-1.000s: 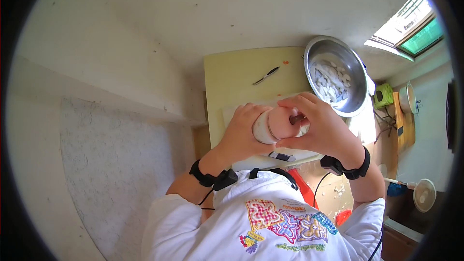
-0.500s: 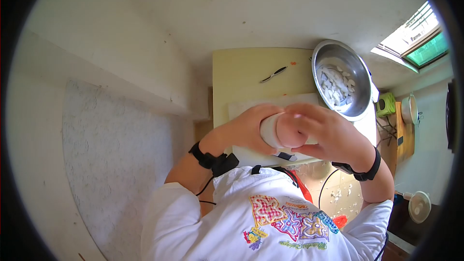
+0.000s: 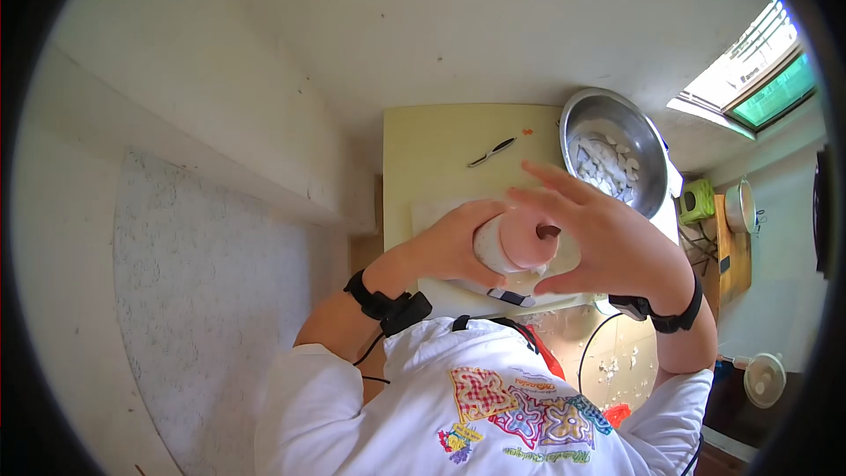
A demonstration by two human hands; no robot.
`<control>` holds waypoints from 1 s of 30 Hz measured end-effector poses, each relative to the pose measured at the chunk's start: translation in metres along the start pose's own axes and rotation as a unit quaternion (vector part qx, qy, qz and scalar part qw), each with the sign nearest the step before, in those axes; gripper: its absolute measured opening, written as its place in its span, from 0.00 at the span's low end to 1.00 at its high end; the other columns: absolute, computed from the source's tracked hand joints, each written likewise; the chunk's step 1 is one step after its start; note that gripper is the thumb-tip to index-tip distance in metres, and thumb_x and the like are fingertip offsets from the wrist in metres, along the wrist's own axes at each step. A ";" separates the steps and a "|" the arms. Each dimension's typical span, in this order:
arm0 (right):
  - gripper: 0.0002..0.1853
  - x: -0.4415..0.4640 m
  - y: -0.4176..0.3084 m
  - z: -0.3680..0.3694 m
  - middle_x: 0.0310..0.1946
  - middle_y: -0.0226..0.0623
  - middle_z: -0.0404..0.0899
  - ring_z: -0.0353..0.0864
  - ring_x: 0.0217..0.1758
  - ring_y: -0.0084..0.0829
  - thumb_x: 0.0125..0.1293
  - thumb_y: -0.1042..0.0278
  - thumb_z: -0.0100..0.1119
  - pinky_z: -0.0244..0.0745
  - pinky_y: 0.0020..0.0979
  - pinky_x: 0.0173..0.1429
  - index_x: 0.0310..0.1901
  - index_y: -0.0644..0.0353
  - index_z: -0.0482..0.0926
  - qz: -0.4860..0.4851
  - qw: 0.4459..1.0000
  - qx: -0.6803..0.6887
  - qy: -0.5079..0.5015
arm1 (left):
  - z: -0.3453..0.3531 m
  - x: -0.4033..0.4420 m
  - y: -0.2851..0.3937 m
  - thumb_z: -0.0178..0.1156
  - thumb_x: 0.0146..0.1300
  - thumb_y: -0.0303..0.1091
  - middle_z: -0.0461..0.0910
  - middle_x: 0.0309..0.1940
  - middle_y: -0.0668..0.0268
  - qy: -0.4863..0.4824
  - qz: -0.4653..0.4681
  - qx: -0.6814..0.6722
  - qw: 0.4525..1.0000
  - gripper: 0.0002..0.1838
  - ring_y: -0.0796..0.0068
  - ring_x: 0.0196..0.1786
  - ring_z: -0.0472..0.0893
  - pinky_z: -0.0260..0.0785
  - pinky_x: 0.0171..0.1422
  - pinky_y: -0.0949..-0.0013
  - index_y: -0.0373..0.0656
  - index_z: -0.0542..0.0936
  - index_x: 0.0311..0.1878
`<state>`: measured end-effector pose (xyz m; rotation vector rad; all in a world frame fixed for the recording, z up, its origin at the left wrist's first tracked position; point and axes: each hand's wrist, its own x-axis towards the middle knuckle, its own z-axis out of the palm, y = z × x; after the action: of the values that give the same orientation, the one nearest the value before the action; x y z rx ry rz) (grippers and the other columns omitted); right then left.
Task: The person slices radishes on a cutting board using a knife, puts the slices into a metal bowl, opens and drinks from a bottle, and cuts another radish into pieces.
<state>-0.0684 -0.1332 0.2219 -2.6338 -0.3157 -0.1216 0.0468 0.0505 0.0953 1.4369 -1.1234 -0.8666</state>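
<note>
A white, speckled cup-like container (image 3: 490,247) with a rounded pink top (image 3: 522,238) is held above the table in front of my chest. A small dark brown part (image 3: 548,231) shows at the right end of the pink top. My left hand (image 3: 449,242) is closed round the white body from the left. Beside the pink top, my right hand (image 3: 608,234) has its thumb and fingers spread apart; it appears to hold nothing. Part of the container is hidden by my left fingers.
On the yellow-green table (image 3: 423,141) lies a black-and-white peeler or knife (image 3: 492,152). At its right back corner stands a steel basin (image 3: 654,123) with white pieces in it. A pale board (image 3: 423,211) lies below my hands. White scraps (image 3: 608,368) litter the floor.
My right hand has come off the pink top, its fingers spreading apart. The brown part now shows. My left hand keeps its hold, and the view has shifted slightly.
</note>
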 end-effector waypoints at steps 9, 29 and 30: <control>0.37 0.002 0.007 0.006 0.56 0.47 0.80 0.83 0.52 0.47 0.51 0.63 0.76 0.80 0.37 0.53 0.65 0.56 0.74 0.048 0.996 0.031 -0.066 | -0.007 -0.001 -0.007 0.79 0.39 0.32 0.79 0.58 0.62 0.020 0.018 0.026 0.999 0.42 0.67 0.61 0.78 0.67 0.68 0.62 0.43 0.75 0.64; 0.21 -0.024 0.089 0.188 0.41 0.43 0.80 0.83 0.46 0.32 0.70 0.61 0.63 0.79 0.31 0.49 0.56 0.69 0.77 0.356 0.857 0.330 0.172 | -0.071 0.038 -0.167 0.76 0.39 0.35 0.84 0.44 0.59 0.205 -0.006 0.251 0.946 0.29 0.54 0.49 0.82 0.74 0.57 0.58 0.44 0.83 0.49; 0.19 -0.039 0.092 0.191 0.41 0.42 0.79 0.81 0.46 0.32 0.72 0.62 0.61 0.79 0.30 0.48 0.54 0.69 0.77 0.372 0.859 0.321 0.145 | -0.089 0.046 -0.172 0.76 0.39 0.33 0.85 0.41 0.60 0.219 -0.046 0.219 0.950 0.25 0.56 0.44 0.84 0.76 0.53 0.59 0.44 0.84 0.46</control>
<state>-0.0784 -0.1297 0.0065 -1.8608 0.6623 -0.1222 0.1749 0.0319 -0.0554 1.9443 -0.9419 -0.3301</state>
